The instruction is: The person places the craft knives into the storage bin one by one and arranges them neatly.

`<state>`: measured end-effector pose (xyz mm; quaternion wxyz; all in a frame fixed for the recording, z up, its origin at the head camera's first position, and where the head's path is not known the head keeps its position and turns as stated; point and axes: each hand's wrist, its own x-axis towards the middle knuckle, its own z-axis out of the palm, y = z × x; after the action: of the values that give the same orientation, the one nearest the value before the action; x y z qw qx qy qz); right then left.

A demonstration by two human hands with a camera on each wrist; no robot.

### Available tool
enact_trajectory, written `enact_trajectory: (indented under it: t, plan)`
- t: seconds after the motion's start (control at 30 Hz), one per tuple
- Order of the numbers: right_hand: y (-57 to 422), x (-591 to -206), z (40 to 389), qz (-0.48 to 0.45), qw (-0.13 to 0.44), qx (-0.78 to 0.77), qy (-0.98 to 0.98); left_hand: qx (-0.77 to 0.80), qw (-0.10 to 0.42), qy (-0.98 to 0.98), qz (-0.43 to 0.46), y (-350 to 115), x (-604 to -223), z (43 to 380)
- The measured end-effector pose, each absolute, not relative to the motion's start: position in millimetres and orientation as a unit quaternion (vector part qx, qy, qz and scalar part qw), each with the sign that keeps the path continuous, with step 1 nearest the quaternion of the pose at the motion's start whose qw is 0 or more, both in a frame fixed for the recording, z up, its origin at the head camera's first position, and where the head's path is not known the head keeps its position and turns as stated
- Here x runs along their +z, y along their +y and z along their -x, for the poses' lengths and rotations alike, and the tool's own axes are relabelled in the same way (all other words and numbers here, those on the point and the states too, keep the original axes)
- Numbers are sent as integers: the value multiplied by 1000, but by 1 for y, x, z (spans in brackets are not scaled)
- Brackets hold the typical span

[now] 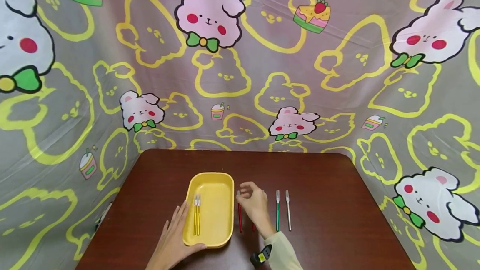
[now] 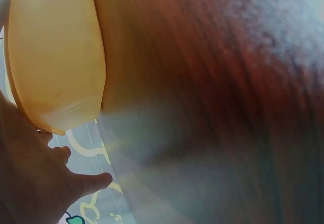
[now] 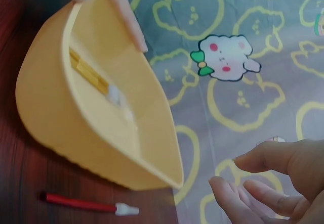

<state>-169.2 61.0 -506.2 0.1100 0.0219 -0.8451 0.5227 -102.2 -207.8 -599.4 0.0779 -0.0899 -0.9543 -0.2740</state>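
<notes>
A yellow tray (image 1: 221, 220) lies on the table, with slim yellow pen-like tools (image 1: 196, 218) with pale caps at its left side. My left hand (image 1: 170, 236) rests against the tray's left and near edges, fingers straight along the wall and thumb at the near rim. Right of the tray, my right hand (image 1: 256, 205) hovers by the capped end of a red pen-like tool (image 1: 240, 219). A gap shows between its thumb and fingers in the right wrist view, with nothing in it. Another red tool (image 1: 253, 227) is mostly hidden beneath this hand.
A green pen-like tool (image 1: 278, 211) and a silver one (image 1: 288, 211) lie parallel, farther right. The brown table (image 1: 330, 203) has rounded far corners. A patterned cloth (image 1: 240, 66) hangs behind it and on both sides.
</notes>
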Motion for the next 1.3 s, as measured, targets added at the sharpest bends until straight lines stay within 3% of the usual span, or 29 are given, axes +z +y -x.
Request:
enact_trajectory:
  t: [0.53,1.3]
  plan:
    - [108,-524,167,-16,145,493,-858,-297,55,-949,85,-207,-599,101]
    - [160,-547,167,43,144,442,-884,-285,57,-953,83,-207,-597,101]
